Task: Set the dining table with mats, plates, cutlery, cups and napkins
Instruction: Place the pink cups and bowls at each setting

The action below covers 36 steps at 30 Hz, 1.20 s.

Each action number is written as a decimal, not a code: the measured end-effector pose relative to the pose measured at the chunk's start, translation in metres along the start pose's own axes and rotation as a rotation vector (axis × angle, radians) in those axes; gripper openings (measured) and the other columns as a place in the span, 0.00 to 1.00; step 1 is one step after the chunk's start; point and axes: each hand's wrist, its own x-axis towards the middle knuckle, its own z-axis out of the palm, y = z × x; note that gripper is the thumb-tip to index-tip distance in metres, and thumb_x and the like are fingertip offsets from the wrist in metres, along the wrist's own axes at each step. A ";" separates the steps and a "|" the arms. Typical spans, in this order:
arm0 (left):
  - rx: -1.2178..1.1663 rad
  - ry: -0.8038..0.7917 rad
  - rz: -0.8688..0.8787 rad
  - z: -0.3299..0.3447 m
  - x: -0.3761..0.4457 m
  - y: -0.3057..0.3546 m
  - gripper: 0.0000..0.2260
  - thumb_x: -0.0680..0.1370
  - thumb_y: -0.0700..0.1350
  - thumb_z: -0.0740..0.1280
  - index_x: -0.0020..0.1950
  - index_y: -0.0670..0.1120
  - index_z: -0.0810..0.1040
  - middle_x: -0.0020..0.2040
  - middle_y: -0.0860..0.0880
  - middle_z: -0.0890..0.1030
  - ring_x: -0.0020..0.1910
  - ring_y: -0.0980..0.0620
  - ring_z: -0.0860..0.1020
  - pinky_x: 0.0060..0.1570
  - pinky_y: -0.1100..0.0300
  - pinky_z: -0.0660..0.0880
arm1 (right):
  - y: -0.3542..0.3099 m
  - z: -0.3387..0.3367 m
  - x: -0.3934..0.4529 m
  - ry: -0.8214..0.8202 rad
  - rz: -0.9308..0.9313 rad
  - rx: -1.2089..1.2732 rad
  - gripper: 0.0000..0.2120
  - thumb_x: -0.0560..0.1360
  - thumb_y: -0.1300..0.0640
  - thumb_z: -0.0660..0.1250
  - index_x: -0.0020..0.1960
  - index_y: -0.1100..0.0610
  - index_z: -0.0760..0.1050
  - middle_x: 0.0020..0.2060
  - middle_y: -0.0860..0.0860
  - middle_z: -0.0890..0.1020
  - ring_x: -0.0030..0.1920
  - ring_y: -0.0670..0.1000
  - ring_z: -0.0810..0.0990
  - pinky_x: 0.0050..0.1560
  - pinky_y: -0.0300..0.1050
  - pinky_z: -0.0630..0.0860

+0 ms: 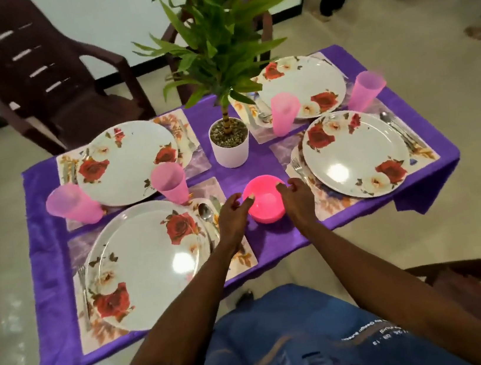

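1. A person leans over a low desk [260, 241] covered in purple cloth. The left hand [233, 217] and right hand [297, 202] flank a pink bowl [266, 206] near the front edge, fingers loosely curled. Fingertips touch its rim, but I cannot tell whether they actually grip it.
2. Risks, as I judge them: the bowl sits near the edge and could slide off if nudged. A forearm could clip the pink cup [171, 182] just left, or the potted plant [229, 140] behind.
3. Containers: the bowl looks empty. Four pink cups stand upright, contents unseen. Four floral plates rest bare on mats. The plant pot holds gravel.
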 end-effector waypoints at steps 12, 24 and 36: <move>0.325 0.424 0.086 0.022 -0.022 0.037 0.10 0.72 0.44 0.67 0.38 0.39 0.82 0.35 0.44 0.82 0.35 0.48 0.76 0.38 0.57 0.64 | -0.005 -0.019 0.024 -0.125 -0.264 -0.137 0.19 0.77 0.41 0.62 0.41 0.56 0.78 0.42 0.55 0.81 0.44 0.56 0.78 0.43 0.46 0.70; 0.042 0.726 0.127 0.012 -0.056 0.037 0.08 0.74 0.44 0.68 0.36 0.44 0.82 0.29 0.52 0.80 0.30 0.49 0.79 0.35 0.54 0.78 | -0.022 -0.026 -0.002 -0.222 -0.496 -0.005 0.11 0.80 0.55 0.62 0.43 0.58 0.76 0.38 0.51 0.78 0.41 0.54 0.77 0.36 0.42 0.65; -0.114 0.882 0.045 -0.095 -0.089 -0.014 0.07 0.75 0.45 0.70 0.47 0.44 0.85 0.37 0.49 0.84 0.33 0.50 0.82 0.32 0.65 0.76 | -0.041 0.077 -0.078 -0.468 -0.495 -0.170 0.06 0.74 0.58 0.66 0.42 0.60 0.78 0.37 0.54 0.81 0.38 0.55 0.77 0.37 0.46 0.67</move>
